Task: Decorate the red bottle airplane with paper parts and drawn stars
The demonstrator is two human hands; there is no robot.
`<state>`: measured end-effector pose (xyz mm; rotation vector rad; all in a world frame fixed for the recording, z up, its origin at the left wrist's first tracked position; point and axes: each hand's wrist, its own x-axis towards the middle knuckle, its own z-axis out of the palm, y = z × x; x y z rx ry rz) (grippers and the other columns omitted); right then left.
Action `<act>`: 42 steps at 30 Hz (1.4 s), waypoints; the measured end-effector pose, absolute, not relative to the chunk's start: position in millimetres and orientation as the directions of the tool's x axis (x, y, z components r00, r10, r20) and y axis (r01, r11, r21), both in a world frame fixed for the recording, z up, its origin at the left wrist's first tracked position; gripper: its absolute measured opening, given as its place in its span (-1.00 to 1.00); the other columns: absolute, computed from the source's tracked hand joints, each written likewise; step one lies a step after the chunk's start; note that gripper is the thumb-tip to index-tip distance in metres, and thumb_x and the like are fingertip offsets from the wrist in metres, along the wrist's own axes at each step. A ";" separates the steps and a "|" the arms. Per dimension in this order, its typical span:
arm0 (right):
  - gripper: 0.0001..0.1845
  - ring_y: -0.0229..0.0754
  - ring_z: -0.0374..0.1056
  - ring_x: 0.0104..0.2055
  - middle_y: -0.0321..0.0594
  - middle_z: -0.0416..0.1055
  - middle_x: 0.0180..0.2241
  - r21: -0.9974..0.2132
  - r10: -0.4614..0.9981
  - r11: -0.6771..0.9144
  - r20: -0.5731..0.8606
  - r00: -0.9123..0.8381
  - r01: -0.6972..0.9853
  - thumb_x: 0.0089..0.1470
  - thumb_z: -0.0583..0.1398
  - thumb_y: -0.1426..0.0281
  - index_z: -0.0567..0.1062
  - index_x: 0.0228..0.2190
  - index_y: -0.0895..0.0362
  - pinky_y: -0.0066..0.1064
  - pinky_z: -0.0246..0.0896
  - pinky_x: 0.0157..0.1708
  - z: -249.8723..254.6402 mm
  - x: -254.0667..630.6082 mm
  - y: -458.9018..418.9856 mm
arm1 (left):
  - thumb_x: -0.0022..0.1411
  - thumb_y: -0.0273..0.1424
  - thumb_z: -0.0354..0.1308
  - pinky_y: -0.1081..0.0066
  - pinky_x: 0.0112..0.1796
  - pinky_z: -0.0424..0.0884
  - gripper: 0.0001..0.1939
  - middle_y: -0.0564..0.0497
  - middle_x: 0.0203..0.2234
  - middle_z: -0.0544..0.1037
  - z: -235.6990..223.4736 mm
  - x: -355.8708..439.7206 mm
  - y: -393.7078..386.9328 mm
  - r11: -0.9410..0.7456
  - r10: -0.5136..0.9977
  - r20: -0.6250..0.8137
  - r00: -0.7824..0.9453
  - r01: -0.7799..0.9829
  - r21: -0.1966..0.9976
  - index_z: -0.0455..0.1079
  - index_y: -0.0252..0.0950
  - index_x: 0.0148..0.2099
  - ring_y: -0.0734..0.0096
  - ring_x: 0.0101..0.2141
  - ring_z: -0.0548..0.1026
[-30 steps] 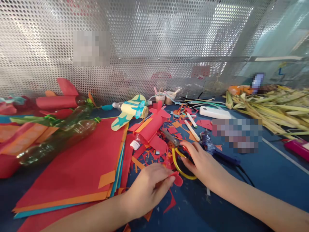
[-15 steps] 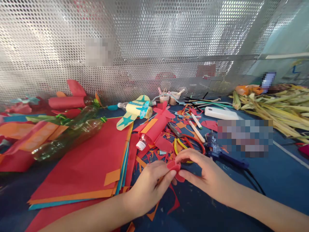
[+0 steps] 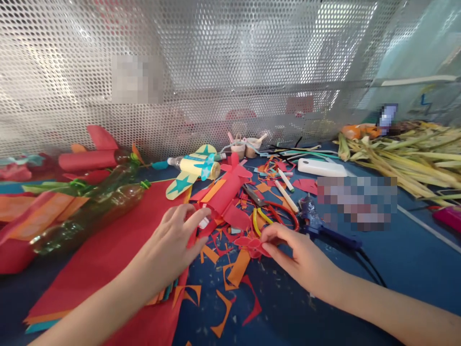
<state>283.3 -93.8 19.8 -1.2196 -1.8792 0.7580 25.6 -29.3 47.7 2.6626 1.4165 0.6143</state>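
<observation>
My right hand pinches a red paper piece with rounded petals between thumb and fingertips, above scattered scraps. My left hand has its fingers apart at the white cap of a red paper-covered bottle plane; whether they touch the cap I cannot tell. The plane lies with its capped end toward me, an orange strip along its body. Beside it lie scissors with red and yellow handles.
A blue glue gun lies right, with its cord. On the left are stacked coloured sheets, green bottles and red paper models. A yellow bottle plane with stars, white markers and dry husks lie farther back, before a perforated metal panel.
My left hand has let go of the petalled paper and moved left and up to the bottle plane's cap. My right hand keeps the paper. The view has shifted slightly right.
</observation>
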 end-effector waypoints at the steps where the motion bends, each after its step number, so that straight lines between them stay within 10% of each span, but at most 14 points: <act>1: -0.90 -0.25 0.44 -0.31 -0.29 0.46 -0.36 -0.790 0.924 0.375 0.278 -0.261 0.485 0.17 0.08 0.50 0.36 -0.31 0.07 -0.42 0.38 -0.25 19.3 282.4 -93.9 | 0.20 -0.30 0.10 -0.15 -0.02 0.29 -0.61 -0.18 -0.08 0.42 44.6 20.9 -25.5 -0.553 0.833 0.247 0.496 0.775 0.307 0.35 -0.20 0.08 -0.06 -0.03 0.38; 13: -0.89 -0.24 0.47 -0.31 -0.29 0.53 -0.36 -0.746 0.902 0.423 0.292 -0.317 0.515 0.13 0.16 0.53 0.44 -0.34 0.07 -0.41 0.40 -0.25 18.3 279.1 -90.9 | 0.22 -0.34 0.11 0.40 -0.25 0.51 -0.80 0.07 -0.28 0.57 21.3 40.3 -41.0 -0.479 0.846 0.189 0.499 0.554 0.680 0.34 -0.18 -0.09 0.39 -0.32 0.56; 19: -0.93 -0.25 0.42 -0.33 -0.25 0.47 -0.38 -0.631 0.801 0.597 0.430 -0.417 0.495 0.18 0.15 0.47 0.44 -0.35 0.10 -0.42 0.38 -0.30 16.1 276.3 -95.3 | 0.20 -0.50 0.09 0.42 -0.09 0.49 -0.65 0.08 -0.16 0.57 7.0 57.2 -65.9 -0.310 0.833 0.098 0.545 0.313 0.898 0.33 -0.13 0.03 0.42 -0.15 0.56; 32: -0.88 -0.23 0.42 -0.37 -0.24 0.48 -0.45 -0.411 0.719 0.667 0.573 -0.392 0.622 0.17 0.13 0.50 0.43 -0.40 0.11 -0.39 0.38 -0.29 17.0 275.4 -92.7 | 0.08 -0.47 0.27 0.39 -0.02 0.46 -0.45 0.07 -0.05 0.53 0.6 61.7 -72.8 -0.367 0.814 0.161 0.559 0.280 0.887 0.29 -0.08 0.12 0.37 -0.08 0.53; 42: -0.93 -0.21 0.41 -0.35 -0.23 0.49 -0.43 -0.367 0.701 0.677 0.584 -0.409 0.638 0.14 0.18 0.50 0.44 -0.40 0.15 -0.38 0.34 -0.29 15.1 273.1 -91.2 | 0.13 -0.40 0.22 0.42 -0.14 0.52 -0.78 0.10 -0.27 0.61 2.2 73.7 -71.5 -0.279 0.898 0.162 0.408 0.246 0.928 0.45 -0.17 -0.12 0.39 -0.22 0.57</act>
